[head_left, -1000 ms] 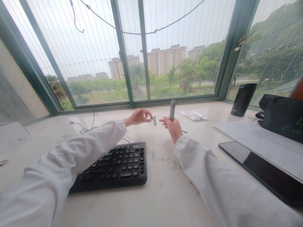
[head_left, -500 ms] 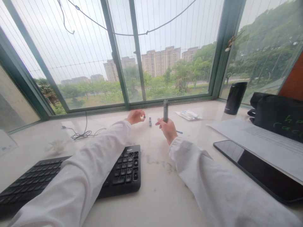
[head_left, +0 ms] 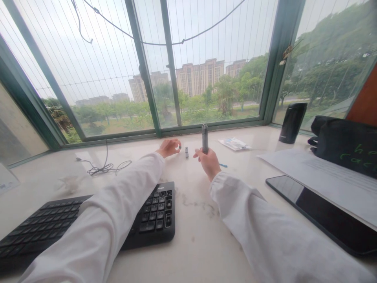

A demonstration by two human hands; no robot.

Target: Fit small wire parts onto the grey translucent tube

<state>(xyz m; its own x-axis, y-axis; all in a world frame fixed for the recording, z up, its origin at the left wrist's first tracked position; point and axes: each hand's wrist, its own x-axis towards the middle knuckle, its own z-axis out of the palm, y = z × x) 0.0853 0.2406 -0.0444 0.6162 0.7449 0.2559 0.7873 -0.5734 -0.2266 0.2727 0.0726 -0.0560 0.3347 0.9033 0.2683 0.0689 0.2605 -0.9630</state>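
My left hand (head_left: 169,148) pinches a tiny dark piece (head_left: 179,147) between its fingertips. A small metal cylinder (head_left: 186,152) stands upright on the pale marble sill (head_left: 194,243), just right of those fingertips and apart from them. My right hand (head_left: 209,163) grips a grey cylindrical tube (head_left: 205,138) upright, its top end sticking out above the fingers. A thin blue pen (head_left: 223,165) lies behind my right hand, mostly hidden.
My left forearm lies across a black keyboard (head_left: 156,214). A coiled cable (head_left: 100,169) lies to the left, a leaflet (head_left: 235,144) ahead. On the right are a black tablet (head_left: 318,208), a black flask (head_left: 293,123) and a black bag (head_left: 344,145). A green-framed window runs along the back.
My left hand has drawn back left from the small cylinder, carrying the tiny piece. The view has shifted, so the whole scene sits further left than a second ago, and barely differs from half a second ago.
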